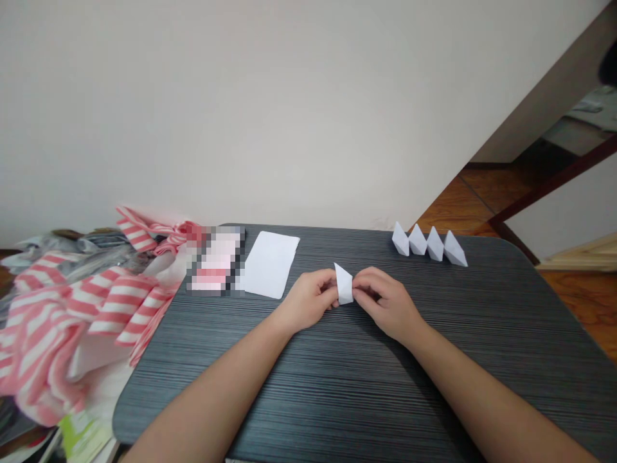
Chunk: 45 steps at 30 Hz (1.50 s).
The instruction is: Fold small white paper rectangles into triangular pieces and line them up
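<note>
A small piece of folded white paper (344,287) is held upright just above the middle of the dark table. My left hand (312,297) pinches its left side, thumb and fingers closed on it. From the right, my right hand (384,299) pinches the paper's other edge between thumb and fingertips. Parts of the fingers are hidden behind the paper and the hands. Beyond my right hand, several folded white paper shapes (417,240) with pointed tops stand in a row near the table's back edge.
A stack of white paper sheets (270,263) lies left of my hands, beside a pixelated pinkish rectangle (216,260). Red-and-white striped cloth (120,299) is heaped off the left edge of the black wood-grain table (299,399). A pale wall (270,109) rises behind.
</note>
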### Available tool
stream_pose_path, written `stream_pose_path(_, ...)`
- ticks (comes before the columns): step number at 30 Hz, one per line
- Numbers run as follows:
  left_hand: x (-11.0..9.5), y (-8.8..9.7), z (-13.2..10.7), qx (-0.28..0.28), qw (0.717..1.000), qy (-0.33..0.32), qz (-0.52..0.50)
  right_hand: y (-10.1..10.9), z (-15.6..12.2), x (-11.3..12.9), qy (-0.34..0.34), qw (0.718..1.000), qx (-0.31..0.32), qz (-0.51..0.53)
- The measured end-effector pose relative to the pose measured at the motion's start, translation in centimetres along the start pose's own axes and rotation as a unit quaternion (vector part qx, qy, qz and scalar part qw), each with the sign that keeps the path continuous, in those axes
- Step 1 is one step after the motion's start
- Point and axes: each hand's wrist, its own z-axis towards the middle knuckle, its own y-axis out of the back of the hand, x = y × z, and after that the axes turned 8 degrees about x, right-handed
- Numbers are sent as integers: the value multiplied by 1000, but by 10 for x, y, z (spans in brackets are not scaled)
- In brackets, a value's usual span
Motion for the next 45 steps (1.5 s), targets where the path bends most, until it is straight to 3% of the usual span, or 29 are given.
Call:
stream_pose_path(16, 5, 0, 1, -6, 1000, -13, 14, -2, 0, -4, -23, 1000, -9, -8)
stream_pose_path(34, -5, 1, -1, -53, 990, -54, 121, -4, 3, 3, -179, 973, -16, 143)
stream_pose_path(45, 4, -3, 0, -27, 999, -14, 23, -8, 0, -2, -132, 978, -14, 161)
